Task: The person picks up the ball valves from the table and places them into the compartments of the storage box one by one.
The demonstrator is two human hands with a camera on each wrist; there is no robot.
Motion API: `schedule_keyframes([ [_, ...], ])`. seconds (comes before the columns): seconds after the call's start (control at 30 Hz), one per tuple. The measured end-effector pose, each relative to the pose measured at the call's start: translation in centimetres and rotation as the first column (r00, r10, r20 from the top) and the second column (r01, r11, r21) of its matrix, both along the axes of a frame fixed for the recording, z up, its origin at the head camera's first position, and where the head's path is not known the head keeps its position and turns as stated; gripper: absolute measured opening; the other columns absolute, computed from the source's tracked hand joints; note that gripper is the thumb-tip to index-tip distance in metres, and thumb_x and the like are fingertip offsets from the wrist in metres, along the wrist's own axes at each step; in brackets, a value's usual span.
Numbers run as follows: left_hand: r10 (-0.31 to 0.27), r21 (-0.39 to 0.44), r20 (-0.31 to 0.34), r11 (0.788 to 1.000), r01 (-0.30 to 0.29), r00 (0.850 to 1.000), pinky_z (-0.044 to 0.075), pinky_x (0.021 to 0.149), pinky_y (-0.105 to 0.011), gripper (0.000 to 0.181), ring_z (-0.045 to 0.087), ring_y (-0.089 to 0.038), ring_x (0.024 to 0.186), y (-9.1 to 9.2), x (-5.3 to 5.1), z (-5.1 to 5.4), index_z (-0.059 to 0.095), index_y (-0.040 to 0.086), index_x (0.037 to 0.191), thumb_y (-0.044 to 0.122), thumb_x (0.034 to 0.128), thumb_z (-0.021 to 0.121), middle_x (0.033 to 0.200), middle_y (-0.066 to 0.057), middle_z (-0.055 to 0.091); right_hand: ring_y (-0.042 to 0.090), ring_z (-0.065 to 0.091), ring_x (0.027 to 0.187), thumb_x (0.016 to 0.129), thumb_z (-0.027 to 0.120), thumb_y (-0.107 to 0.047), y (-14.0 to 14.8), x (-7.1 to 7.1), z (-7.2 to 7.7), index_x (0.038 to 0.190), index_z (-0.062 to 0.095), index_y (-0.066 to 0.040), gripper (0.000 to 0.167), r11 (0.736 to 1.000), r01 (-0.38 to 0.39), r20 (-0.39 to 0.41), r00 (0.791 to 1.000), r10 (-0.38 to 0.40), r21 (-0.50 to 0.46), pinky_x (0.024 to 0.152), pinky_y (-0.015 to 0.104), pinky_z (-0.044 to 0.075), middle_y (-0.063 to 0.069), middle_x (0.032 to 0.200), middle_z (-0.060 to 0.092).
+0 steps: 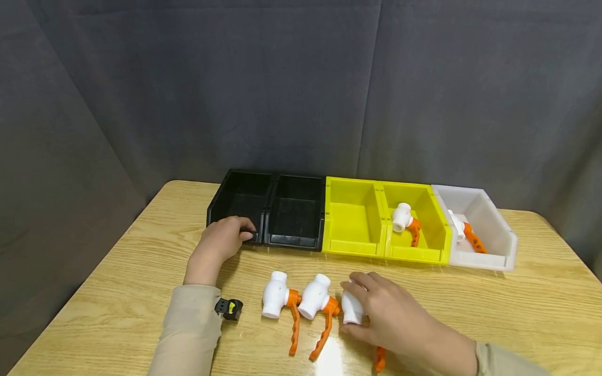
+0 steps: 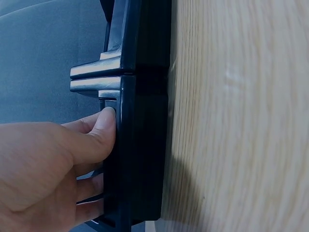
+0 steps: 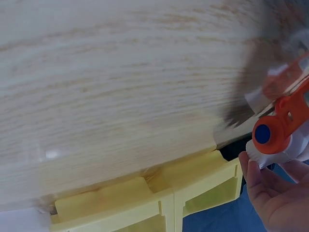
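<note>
My left hand grips the front rim of the leftmost black bin; in the left wrist view the thumb of the hand lies on the edge of the black bin. My right hand holds the rightmost white valve on the table, its orange handle showing below. The right wrist view shows the hand with fingers round the white body, beside the orange handle. Two more white valves, one left and one middle, lie alongside with orange handles.
A second black bin, a yellow bin, another yellow bin holding a valve and a translucent white bin with a valve stand in a row. A dark curtain hangs behind the wooden table.
</note>
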State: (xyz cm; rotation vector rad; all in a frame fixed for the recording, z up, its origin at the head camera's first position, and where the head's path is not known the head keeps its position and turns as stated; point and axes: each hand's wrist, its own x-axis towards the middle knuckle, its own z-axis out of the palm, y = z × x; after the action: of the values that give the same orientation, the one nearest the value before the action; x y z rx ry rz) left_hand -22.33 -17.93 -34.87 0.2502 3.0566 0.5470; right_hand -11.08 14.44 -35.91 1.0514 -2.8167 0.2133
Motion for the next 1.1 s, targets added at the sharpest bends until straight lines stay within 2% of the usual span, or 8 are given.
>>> schedule_keyframes([
  [0.3, 0.004, -0.007, 0.004, 1.0, -0.004, 1.0, 0.048, 0.091, -0.052, 0.019, 0.063, -0.033, 0.105, 0.1, 0.0, 0.0, 0.072, 0.012, 0.113, 0.018, 0.0987, 0.062, 0.117, -0.013, 0.068, 0.029, 0.063, 0.106, 0.079, 0.08, -0.05, 0.3, -0.3, 0.3, 0.124, 0.066, -0.004, 0.067, 0.999, -0.033, -0.073, 0.997, 0.031, -0.027, 0.087, 0.043, 0.055, 0.016, 0.123, 0.063],
  [0.63, -0.004, -0.011, -0.005, 1.0, 0.004, 1.0, 0.049, 0.088, -0.051, 0.018, 0.063, -0.032, 0.099, 0.0, 0.0, -0.3, 0.072, 0.012, 0.112, 0.019, 0.0985, 0.062, 0.115, -0.012, 0.069, 0.03, 0.064, 0.103, 0.077, 0.083, -0.046, 0.3, -1.0, 1.0, 0.121, 0.066, -0.002, 0.065, 0.992, -0.125, -0.174, 0.977, 0.125, 0.009, 0.088, 0.044, 0.055, 0.017, 0.12, 0.064],
  [1.1, -0.01, -0.006, -0.005, 1.0, 0.01, 1.0, 0.049, 0.089, -0.052, 0.019, 0.063, -0.034, 0.102, 0.0, -0.1, -0.1, 0.072, 0.012, 0.113, 0.018, 0.0988, 0.062, 0.118, -0.013, 0.068, 0.029, 0.064, 0.101, 0.075, 0.085, -0.044, 0.6, -2.2, 2.3, 0.12, 0.065, 0.0, 0.066, 0.986, -0.157, -0.178, 0.97, 0.165, 0.055, 0.085, 0.04, 0.056, 0.015, 0.117, 0.064],
])
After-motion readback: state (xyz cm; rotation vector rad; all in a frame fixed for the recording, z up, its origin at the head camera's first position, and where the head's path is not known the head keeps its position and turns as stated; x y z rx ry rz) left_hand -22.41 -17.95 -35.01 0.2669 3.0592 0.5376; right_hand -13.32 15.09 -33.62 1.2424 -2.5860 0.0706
